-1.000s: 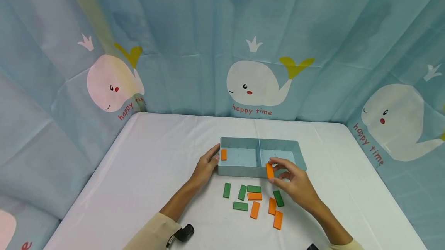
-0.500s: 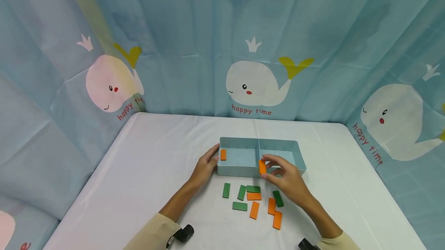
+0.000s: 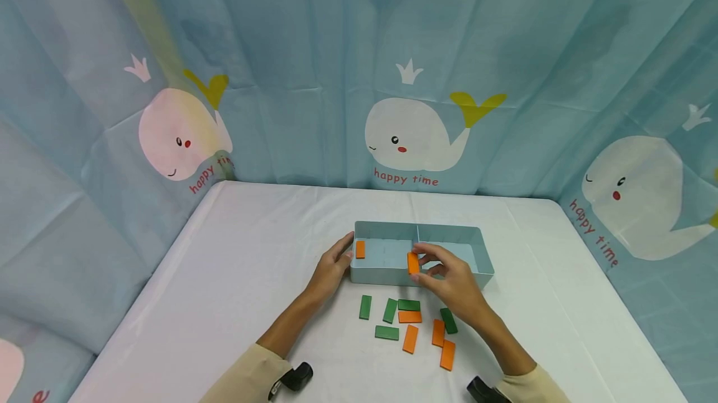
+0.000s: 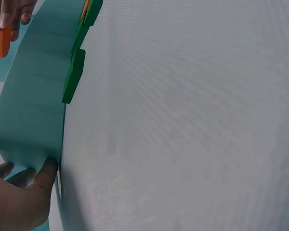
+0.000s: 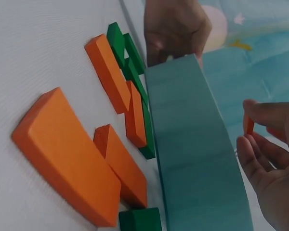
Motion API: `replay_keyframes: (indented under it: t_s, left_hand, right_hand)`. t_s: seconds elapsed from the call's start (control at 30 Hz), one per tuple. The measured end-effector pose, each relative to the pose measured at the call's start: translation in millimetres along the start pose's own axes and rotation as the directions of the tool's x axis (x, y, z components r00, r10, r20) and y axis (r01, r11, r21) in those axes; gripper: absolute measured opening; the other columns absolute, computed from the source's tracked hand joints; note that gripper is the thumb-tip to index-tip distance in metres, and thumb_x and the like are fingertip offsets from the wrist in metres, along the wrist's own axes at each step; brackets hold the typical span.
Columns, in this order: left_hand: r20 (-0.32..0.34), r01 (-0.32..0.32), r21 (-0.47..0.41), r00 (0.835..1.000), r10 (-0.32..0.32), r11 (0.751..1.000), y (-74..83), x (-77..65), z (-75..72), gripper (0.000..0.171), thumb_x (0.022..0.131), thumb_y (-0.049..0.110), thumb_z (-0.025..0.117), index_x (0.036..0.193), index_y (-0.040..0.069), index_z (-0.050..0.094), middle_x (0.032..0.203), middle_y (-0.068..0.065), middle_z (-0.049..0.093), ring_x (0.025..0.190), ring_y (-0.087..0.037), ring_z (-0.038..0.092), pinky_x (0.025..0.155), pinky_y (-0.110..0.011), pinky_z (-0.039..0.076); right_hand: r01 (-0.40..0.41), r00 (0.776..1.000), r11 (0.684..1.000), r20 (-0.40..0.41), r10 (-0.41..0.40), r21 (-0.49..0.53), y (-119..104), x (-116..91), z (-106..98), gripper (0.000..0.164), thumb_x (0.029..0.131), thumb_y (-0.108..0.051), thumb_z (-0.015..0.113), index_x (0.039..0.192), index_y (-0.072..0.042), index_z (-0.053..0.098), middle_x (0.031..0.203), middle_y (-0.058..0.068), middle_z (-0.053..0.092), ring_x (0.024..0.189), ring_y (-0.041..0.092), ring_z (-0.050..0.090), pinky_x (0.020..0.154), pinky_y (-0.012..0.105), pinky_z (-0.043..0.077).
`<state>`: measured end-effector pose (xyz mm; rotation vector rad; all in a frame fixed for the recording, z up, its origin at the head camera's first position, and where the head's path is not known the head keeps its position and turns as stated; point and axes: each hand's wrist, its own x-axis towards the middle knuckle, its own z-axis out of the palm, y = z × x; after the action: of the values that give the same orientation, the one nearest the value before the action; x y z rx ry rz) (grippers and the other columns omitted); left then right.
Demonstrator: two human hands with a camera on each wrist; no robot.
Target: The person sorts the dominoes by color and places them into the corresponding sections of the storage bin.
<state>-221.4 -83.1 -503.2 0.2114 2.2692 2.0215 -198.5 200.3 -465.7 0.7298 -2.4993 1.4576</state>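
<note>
My right hand (image 3: 455, 284) pinches an orange domino block (image 3: 412, 263) between thumb and fingertips. The block stands upright over the front wall of a blue-grey two-compartment box (image 3: 381, 276), near its divider. In the right wrist view the held block shows edge-on between the fingertips. My left hand (image 3: 327, 275) rests against the box's left end, with its fingertips (image 4: 49, 166) on the wall. Another orange block (image 3: 361, 250) lies at the left end of the left compartment. My right hand partly covers the right compartment.
In front of the box, several green blocks (image 3: 387, 332) and several orange blocks (image 3: 411, 339) lie scattered on the white tablecloth (image 3: 269, 235). One orange block (image 3: 447, 355) lies nearest the front. A whale-print curtain (image 3: 314, 110) hangs behind the table.
My right hand has moved left along the front of the box, carrying the orange domino block from the right compartment side to near the divider. The left hand stays at the box's end.
</note>
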Motion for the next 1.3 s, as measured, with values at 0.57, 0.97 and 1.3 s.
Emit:
replay_keyframes:
  t_s: [0.57, 0.97, 1.3]
  left_hand:
    - [0.003, 0.002, -0.003, 1.000, -0.002, 1.000, 0.6, 0.1, -1.7, 0.055, 0.114, 0.013, 0.042, 0.167, 0.005, 0.030, 0.175, -0.012, 0.028, 0.164, -0.033, 0.019, 0.133, -0.055, 0.017]
    - [0.008, -0.007, 0.003, 1.000, 0.007, 1.000, -0.2, -0.8, -0.7, 0.054, 0.114, 0.013, 0.043, 0.167, 0.005, 0.032, 0.174, -0.013, 0.029, 0.163, -0.034, 0.019, 0.133, -0.055, 0.016]
    - [0.000, -0.002, 0.009, 1.000, 0.002, 1.000, -1.2, 0.7, -0.4, 0.054, 0.114, 0.013, 0.043, 0.167, 0.006, 0.032, 0.174, -0.012, 0.030, 0.163, -0.032, 0.020, 0.133, -0.054, 0.017]
  right_hand:
    - [0.016, 1.000, 1.000, 0.009, -0.016, -0.004, -6.6, 16.1, 14.4, 0.055, 0.091, -0.007, 0.084, 0.142, -0.009, 0.065, 0.131, 0.005, 0.072, 0.110, 0.021, 0.066, 0.089, 0.033, 0.064]
    - [0.003, 1.000, 1.000, 0.019, -0.003, 0.022, -7.8, 26.3, 25.0, 0.053, 0.094, -0.012, 0.083, 0.143, -0.011, 0.064, 0.133, 0.005, 0.072, 0.112, 0.023, 0.067, 0.089, 0.026, 0.062]
    - [-0.028, 0.999, 1.000, 0.023, 0.028, 0.001, -2.7, 33.3, 31.5, 0.054, 0.092, -0.012, 0.084, 0.143, -0.012, 0.065, 0.134, 0.004, 0.071, 0.111, 0.021, 0.068, 0.091, 0.030, 0.063]
